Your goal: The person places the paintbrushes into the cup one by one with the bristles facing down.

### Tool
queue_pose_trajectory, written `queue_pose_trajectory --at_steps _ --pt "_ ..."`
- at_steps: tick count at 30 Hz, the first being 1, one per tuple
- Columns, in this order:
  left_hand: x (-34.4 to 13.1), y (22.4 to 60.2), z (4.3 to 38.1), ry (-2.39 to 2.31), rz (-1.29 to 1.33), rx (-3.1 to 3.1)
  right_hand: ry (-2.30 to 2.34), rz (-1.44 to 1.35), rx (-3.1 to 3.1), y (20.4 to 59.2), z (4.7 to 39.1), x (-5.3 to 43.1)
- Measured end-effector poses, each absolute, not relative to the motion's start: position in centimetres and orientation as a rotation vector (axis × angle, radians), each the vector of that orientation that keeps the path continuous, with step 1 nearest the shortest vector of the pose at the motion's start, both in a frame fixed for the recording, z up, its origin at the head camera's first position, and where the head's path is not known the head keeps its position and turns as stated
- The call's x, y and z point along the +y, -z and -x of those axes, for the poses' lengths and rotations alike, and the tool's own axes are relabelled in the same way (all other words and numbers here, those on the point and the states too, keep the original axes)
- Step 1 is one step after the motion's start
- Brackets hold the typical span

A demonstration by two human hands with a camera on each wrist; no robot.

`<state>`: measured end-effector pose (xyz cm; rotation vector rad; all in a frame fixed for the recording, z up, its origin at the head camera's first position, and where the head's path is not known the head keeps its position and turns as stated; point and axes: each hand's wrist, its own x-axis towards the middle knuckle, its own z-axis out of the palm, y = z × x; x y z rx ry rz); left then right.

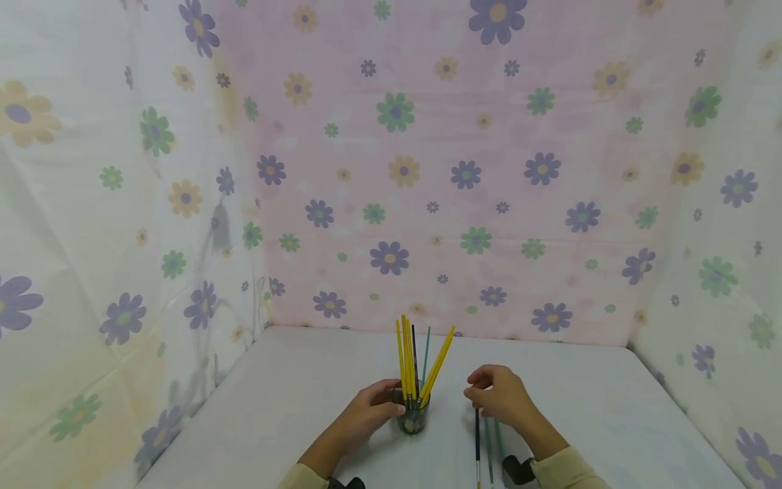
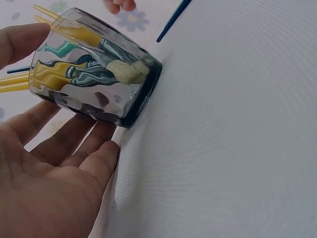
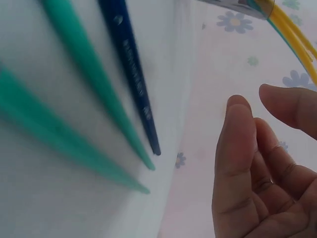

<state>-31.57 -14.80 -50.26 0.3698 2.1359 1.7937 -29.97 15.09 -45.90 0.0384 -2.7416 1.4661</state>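
A clear drinking glass (image 1: 413,426) stands on the table with several yellow-handled paintbrushes (image 1: 438,367), a dark blue one (image 1: 415,360) and a green one (image 1: 425,356), bristles down. My left hand (image 1: 365,413) holds the glass from its left side, thumb in front and fingers behind. Bristles show through the glass wall in the left wrist view. Right of the glass my right hand (image 1: 502,401) hovers with loosely bent fingers and nothing between them. Below it lie a dark blue paintbrush (image 3: 130,69) and two green paintbrushes (image 3: 89,69), handle tips pointing away from me.
The white-covered table (image 1: 318,367) runs back to a pink flowered cloth wall (image 1: 440,231). White flowered cloth hangs on the left (image 1: 79,238) and right (image 1: 733,285). Dark straps (image 1: 519,468) sit at the wrists.
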Motion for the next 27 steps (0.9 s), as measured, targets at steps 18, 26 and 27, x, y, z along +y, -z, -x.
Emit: queue_pose_trajectory --at_steps 18,26,27 --pt "-14.9 50.2 31.8 -1.783 -0.359 2.136 -1.28 0.149 -2.924 46.9 29.3 18.3" --pt "-14.8 50.1 31.6 -1.787 -0.367 2.128 -1.185 0.134 -2.96 47.4 29.2 19.0" --pt "-14.8 50.1 31.7 -1.789 -0.37 2.127 -1.191 0.133 -2.961 47.5 29.3 19.1"
